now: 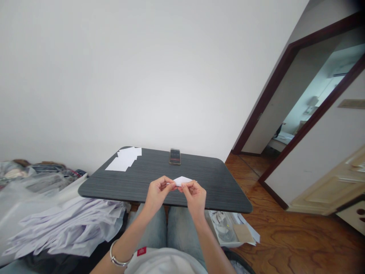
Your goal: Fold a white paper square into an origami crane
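Between my two hands is a small folded piece of white paper (183, 180), held above the near part of the dark table (154, 171). My left hand (160, 190) pinches its left end with thumb and fingertips. On the other side, my right hand (195, 194) pinches the paper in the same way, the two thumbs close together at its lower edge. A pointed top edge of the paper shows above the fingers; its lower part is hidden by them.
Loose white sheets (123, 159) lie overlapping at the table's left back corner. A phone-like dark device (175, 156) stands at the back edge by the wall. Piled white cloth (68, 224) lies at left below; a box of odds and ends (226, 227) sits under the right side.
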The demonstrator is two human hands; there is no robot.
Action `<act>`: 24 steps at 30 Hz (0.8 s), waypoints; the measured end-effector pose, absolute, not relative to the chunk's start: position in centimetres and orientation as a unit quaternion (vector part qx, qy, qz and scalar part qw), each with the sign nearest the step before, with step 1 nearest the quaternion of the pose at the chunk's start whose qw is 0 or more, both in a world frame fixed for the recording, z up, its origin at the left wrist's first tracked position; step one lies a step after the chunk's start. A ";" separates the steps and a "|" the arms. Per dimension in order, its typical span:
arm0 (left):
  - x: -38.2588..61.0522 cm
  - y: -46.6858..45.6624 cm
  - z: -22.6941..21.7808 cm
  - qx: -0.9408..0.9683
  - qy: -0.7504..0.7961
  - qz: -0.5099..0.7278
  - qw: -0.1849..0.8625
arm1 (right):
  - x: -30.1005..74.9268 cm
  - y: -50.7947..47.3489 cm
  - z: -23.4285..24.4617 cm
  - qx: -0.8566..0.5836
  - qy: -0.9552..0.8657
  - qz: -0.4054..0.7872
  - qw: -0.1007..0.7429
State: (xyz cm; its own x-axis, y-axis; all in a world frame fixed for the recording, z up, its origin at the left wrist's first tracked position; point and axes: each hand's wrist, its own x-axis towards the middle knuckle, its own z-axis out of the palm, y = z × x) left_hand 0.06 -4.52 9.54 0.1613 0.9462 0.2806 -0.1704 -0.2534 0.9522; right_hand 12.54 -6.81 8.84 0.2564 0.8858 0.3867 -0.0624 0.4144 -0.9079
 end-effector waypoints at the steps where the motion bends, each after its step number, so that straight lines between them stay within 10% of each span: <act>1: 0.0 -4.5 9.5 0.567 0.337 0.552 0.510 | 12.6 -6.8 8.8 -0.413 -0.497 0.349 0.678; 16: -0.9 -4.3 9.4 0.648 0.384 0.550 0.360 | 12.2 -6.8 8.6 -0.413 -0.481 0.346 0.691; 24: -0.8 -4.3 9.9 0.595 0.364 0.543 0.468 | 12.2 -6.6 8.3 -0.436 -0.467 0.335 0.693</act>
